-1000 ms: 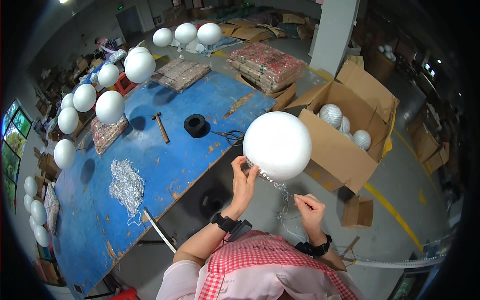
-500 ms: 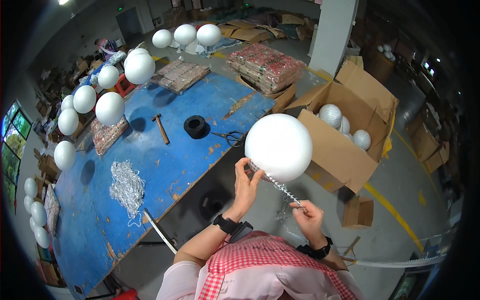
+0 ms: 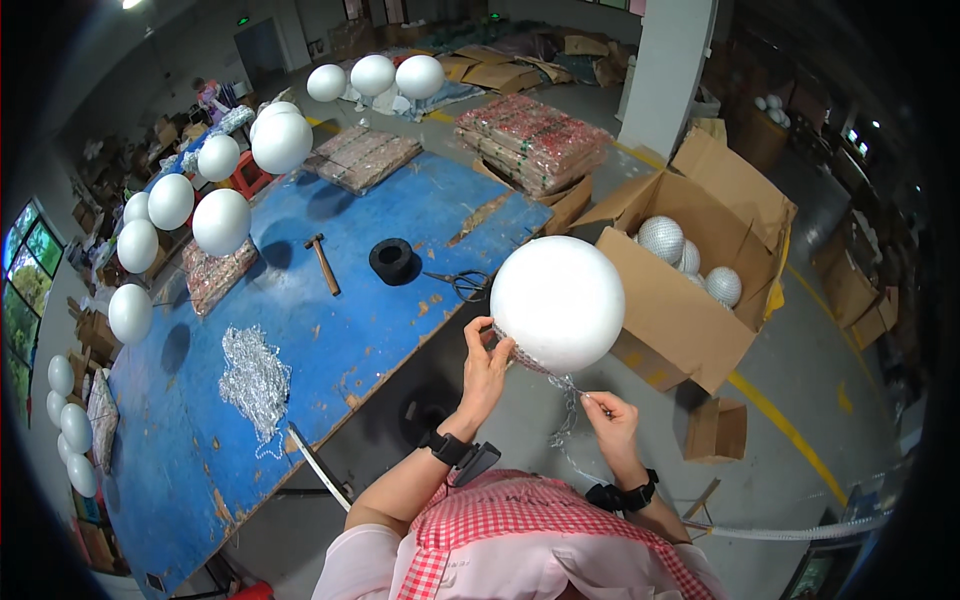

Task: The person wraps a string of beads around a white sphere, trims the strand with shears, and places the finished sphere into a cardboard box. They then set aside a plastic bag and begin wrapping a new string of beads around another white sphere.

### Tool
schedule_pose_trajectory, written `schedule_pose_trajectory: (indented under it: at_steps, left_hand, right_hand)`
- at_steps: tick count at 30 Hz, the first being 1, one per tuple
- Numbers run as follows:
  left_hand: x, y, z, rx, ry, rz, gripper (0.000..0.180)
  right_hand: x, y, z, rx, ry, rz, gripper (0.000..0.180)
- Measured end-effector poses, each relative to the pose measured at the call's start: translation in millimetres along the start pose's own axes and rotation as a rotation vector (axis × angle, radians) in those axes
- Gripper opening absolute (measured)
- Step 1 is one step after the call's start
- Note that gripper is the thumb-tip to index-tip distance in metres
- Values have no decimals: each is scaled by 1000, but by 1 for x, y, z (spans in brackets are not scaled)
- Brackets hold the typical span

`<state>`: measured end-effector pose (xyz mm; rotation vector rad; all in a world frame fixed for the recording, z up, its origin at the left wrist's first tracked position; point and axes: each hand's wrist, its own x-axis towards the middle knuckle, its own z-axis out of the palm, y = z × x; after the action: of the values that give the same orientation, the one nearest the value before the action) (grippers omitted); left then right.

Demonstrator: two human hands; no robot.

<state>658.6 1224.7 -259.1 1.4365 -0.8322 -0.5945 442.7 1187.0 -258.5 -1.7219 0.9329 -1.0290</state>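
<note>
A large smooth white ball [image 3: 558, 303] is right in front of me, beyond the table's near edge. My left hand [image 3: 484, 372] is closed at its lower left, thumb and fingers pressed on a silver trim that runs along the ball's underside. From there a silver bead garland [image 3: 566, 384] leads off the ball toward my right hand [image 3: 612, 428], which pinches it between thumb and forefinger. A loose length of the garland dangles below the ball. What supports the ball from beneath is hidden.
The blue table [image 3: 370, 330] holds a silver garland heap [image 3: 254, 378], a hammer [image 3: 322, 264], black tape [image 3: 393, 260] and scissors [image 3: 462, 284]. Several white balls [image 3: 222, 222] stand around its left side. A cardboard box [image 3: 690, 310] with silver balls [image 3: 661, 240] stands right.
My right hand has moved slightly left and up, closer to the ball. The garland stretch between it and the ball is shorter. The ball sits slightly lower in view.
</note>
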Motion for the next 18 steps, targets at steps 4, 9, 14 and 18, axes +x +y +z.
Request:
schedule_pose_trajectory:
  at_steps: [4,9,14,18]
  left_hand:
    - [1,0,-3,-40,-35,-47,41]
    - [-3,10,-9,-89,-98,-73,41]
    - [-2,2,-7,-64,-149,20,65]
    - [-3,7,-6,-35,-144,15,76]
  right_hand:
    - [3,-6,3,-7,-1,19,9]
    - [7,-1,2,-15,11,13,10]
    - [10,15,5,76,-12,87,10]
    - [11,17,7,73,-26,120,10]
